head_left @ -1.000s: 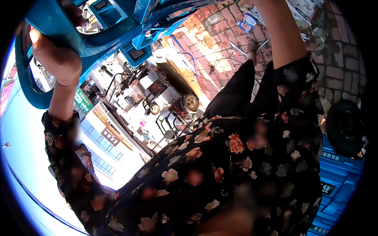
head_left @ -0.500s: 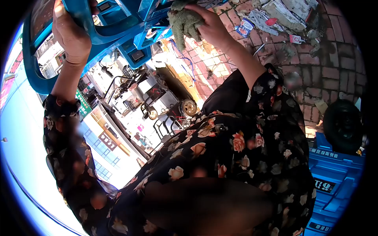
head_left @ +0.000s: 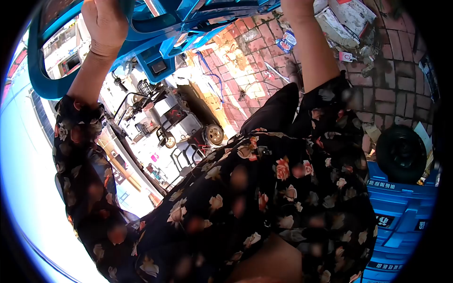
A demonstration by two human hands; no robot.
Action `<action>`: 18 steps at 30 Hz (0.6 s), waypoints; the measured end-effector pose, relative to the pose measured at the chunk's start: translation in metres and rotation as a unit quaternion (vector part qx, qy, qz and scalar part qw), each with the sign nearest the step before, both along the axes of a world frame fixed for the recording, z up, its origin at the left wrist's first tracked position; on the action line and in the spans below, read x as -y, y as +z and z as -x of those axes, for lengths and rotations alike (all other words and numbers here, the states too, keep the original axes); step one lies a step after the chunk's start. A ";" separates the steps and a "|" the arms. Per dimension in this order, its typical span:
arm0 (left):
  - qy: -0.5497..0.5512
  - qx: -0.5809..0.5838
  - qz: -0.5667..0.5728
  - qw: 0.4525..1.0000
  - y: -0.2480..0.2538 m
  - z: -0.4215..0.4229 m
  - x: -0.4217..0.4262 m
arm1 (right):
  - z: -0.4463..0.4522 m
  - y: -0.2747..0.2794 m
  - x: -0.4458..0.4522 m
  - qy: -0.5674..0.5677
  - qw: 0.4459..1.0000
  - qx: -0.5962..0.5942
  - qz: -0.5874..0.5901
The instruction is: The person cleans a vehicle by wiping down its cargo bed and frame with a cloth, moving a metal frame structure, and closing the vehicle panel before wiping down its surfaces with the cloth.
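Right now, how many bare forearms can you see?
2: the left forearm, at upper left, reaching up to the blue frame, and the right forearm, at upper right, running out past the top edge. Nobody else's shows clearly.

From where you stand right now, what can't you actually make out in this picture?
All in the head view:
Right hand: mostly cut off by the top edge, so whether it holds anything can't be told.
Left hand: fingertips cut off by the top edge.
Blue plastic frame: its upper part runs past that edge too.
Packet on the bricks: print too small to read.
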State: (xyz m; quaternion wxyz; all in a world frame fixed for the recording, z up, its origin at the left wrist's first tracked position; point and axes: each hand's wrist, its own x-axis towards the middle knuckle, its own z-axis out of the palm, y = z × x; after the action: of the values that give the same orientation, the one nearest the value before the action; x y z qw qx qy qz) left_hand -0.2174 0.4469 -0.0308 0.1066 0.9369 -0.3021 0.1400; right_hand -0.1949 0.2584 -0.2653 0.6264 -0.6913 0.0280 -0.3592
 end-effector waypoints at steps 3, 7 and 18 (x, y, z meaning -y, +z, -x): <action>0.031 -0.036 -0.019 0.999 0.007 -0.001 -0.013 | 0.053 0.005 -0.043 0.040 0.999 -0.016 0.011; -0.106 0.233 -0.152 0.955 -0.018 -0.033 -0.071 | 0.097 -0.039 -0.060 0.278 0.945 -0.052 -0.164; 0.107 -0.126 0.035 0.986 -0.001 0.000 -0.030 | 0.015 0.003 0.038 0.103 0.966 0.026 -0.236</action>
State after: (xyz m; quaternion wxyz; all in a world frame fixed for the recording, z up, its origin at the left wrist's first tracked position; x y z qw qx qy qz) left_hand -0.2176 0.4764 -0.0317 0.1612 0.9697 -0.1790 0.0416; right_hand -0.2099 0.2201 -0.2625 0.8059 -0.5134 0.0249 -0.2939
